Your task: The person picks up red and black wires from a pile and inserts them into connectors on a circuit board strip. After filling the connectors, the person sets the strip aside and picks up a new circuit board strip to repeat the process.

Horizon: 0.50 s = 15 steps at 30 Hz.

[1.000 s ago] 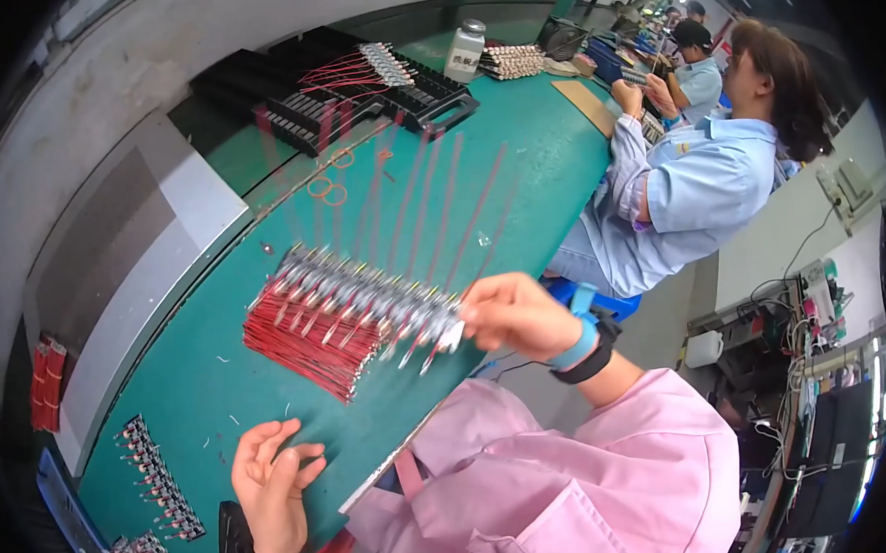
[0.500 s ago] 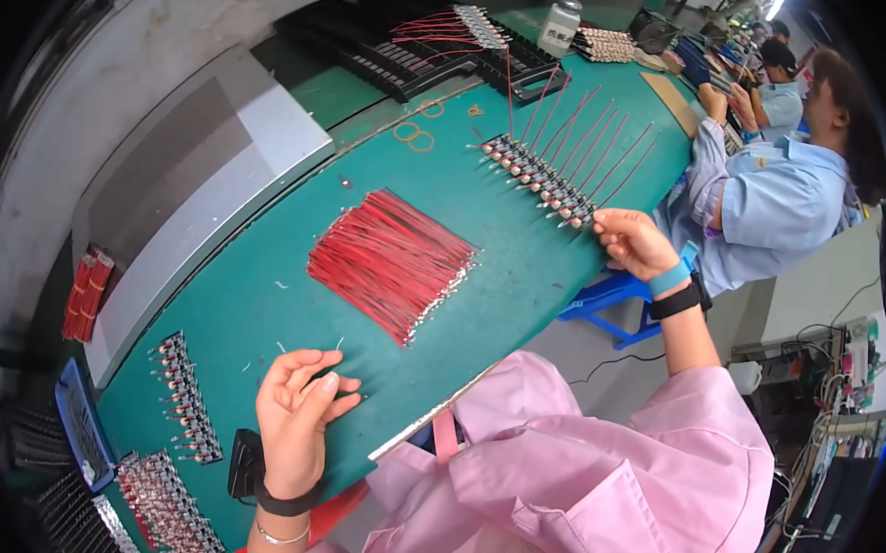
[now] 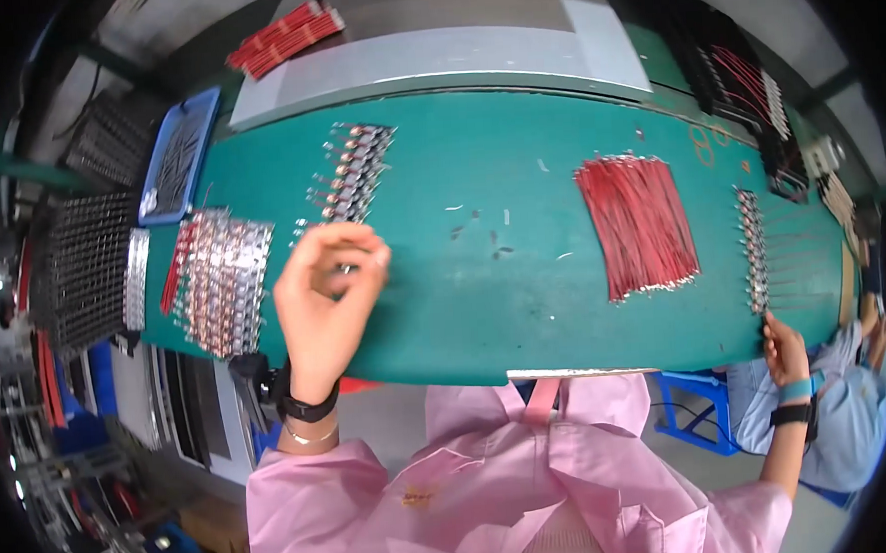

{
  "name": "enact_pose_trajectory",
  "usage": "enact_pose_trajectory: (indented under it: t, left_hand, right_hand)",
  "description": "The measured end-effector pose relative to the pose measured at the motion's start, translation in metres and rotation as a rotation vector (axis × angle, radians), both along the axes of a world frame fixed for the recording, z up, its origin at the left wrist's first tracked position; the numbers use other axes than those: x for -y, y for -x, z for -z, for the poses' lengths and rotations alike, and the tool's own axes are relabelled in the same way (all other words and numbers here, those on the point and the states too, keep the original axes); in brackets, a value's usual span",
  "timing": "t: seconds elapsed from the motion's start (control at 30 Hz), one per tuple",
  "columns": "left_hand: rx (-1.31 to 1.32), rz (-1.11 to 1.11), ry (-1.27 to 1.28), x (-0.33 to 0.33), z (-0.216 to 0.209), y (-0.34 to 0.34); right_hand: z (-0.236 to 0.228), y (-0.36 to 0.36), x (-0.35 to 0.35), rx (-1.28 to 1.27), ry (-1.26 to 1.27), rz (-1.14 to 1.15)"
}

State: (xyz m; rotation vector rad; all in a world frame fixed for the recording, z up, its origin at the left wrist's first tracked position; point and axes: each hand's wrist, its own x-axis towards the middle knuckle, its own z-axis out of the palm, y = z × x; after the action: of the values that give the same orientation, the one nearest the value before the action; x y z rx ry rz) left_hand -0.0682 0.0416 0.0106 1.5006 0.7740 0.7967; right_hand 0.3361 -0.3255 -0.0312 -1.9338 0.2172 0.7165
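Along the near edge of the green bench (image 3: 446,326), far to the right, I have the right hand (image 3: 788,351) pinched onto the near end of a component strip (image 3: 753,250). Thin wires fan out from that strip's right side, so I judge its wiring done or close to it. My left hand (image 3: 324,308) is raised over the left half, fingers half curled toward the thumb; blur means I cannot tell whether it grips anything or touches the second strip (image 3: 360,171) just beyond. I make out no long wires there, so that one looks yet to be wired. Left of this hand lies a stack of strips (image 3: 228,283). Well across, near the first strip, a thick pile of red wires (image 3: 643,224) suggests plenty left. Farther back, I see a blue tray (image 3: 205,139), red bundles (image 3: 285,39) on a grey ledge (image 3: 432,62), and a black rack (image 3: 690,23) bearing another wired strip (image 3: 777,107), apparently finished.
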Motion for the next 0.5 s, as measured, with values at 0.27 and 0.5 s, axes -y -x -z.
enact_pose_trajectory:
  t: [0.27,0.5]
  left_hand:
    - [-0.868,-0.513,-0.751,-0.002,0.016,0.032]
    - [-0.885,-0.690,-0.644,-0.010,0.039,0.046]
  right_hand:
    - [-0.034,0.084,-0.065,0.135,-0.180,-0.298]
    - [-0.057,0.133,-0.150,0.167,-0.246,-0.820]
